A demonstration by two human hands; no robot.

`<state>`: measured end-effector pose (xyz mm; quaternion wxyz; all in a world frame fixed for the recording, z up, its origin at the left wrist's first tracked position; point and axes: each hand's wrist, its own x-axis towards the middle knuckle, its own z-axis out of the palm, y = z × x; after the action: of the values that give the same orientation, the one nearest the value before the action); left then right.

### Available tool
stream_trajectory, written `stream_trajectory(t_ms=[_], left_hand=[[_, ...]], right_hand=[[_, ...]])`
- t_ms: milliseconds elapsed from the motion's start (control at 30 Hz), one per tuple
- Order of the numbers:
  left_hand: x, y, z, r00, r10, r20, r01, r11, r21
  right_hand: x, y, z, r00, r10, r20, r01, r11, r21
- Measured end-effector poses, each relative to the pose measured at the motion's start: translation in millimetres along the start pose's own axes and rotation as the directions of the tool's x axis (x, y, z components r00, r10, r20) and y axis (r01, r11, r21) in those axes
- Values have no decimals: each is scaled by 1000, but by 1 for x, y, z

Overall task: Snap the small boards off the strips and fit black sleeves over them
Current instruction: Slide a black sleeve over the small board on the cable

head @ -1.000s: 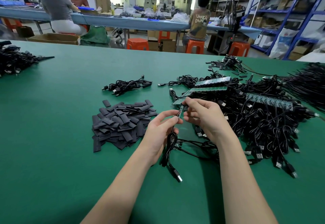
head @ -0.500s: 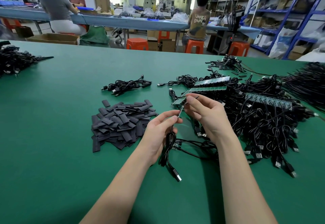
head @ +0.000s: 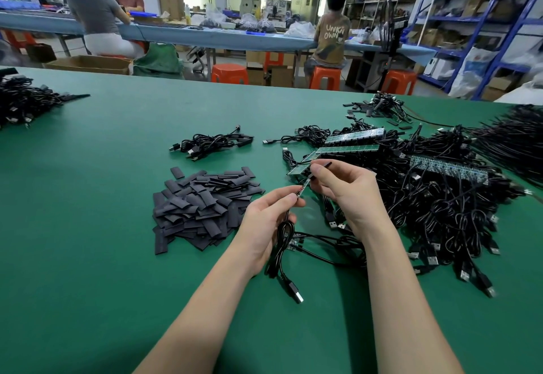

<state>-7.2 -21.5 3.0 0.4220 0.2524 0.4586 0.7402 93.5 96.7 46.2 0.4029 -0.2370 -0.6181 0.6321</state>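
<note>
Left hand pinches the lower end of a small board between thumb and forefinger, with the board's cable looping down through the palm to a USB plug below the wrist. Right hand pinches the board's upper end, fingers curled; a thin black stub sticks out past its fingertips, too small to say whether it is a sleeve or a wire. The board runs tilted between the two pinches, above the green table. Just beyond the right fingertips lie the green strips, apparently with many boards unsnapped, on top of a large tangle of cables spreading right of the grip. Left of the left hand, near but apart, sits the pile of black sleeves, flat and loose. Beyond that pile lies a small cable bundle, possibly finished pieces, though that cannot be confirmed. Judgement: task is early to middle. One board is in hand with no sleeve plainly on it, the strips look mostly whole, and the sleeve pile is large. Much snapping and sleeving appears left.
</note>
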Motion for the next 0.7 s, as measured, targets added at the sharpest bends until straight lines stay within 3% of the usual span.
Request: stream_trajectory(t_ms=[200, 433, 700], left_hand=[[0, 0, 1, 1000, 0, -17, 0, 1000, 8], [1, -3, 1, 1000, 24, 6, -24, 995, 92], [3, -7, -1, 1000, 29, 3, -29, 995, 92]], right_hand=[[0, 0, -2, 998, 55, 16, -55, 998, -22], [0, -2, -18, 935, 334, 120, -347, 931, 113], [2, -3, -19, 919, 382, 98, -392, 913, 116]])
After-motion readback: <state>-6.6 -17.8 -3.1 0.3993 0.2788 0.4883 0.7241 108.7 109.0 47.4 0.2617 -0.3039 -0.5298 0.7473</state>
